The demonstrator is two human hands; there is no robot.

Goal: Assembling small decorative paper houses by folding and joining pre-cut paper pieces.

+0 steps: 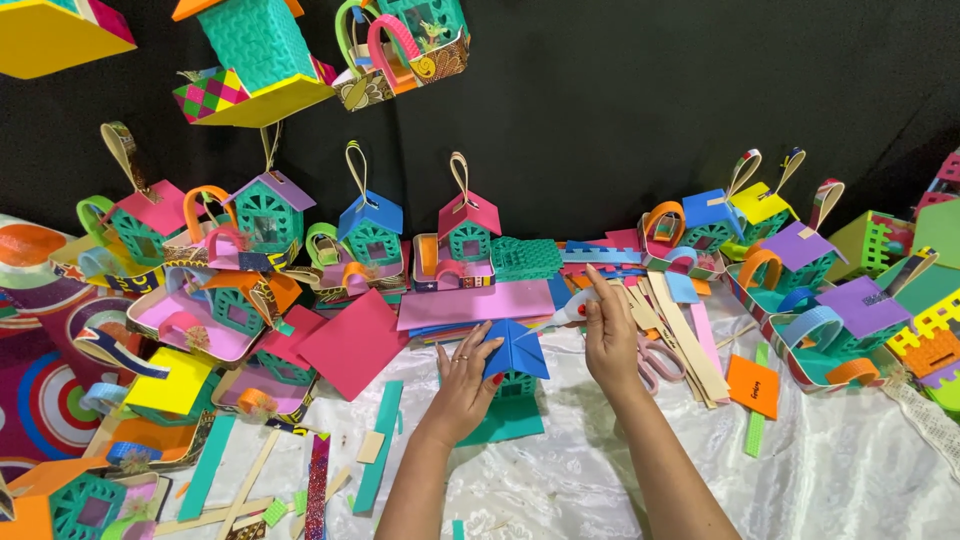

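My left hand (468, 372), fingers spread, presses on the blue roof (518, 350) of the small teal paper house (514, 385), which stands on a teal sheet on the white-draped tabletop (840, 470). My right hand (608, 335) pinches a white glue tube (572, 310), nozzle just beside the roof's upper edge. Pink-handled scissors (655, 362) lie just right of that hand.

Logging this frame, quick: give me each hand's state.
Left hand: open, fingers resting on the blue roof of the small house.
Right hand: closed around a white glue bottle.
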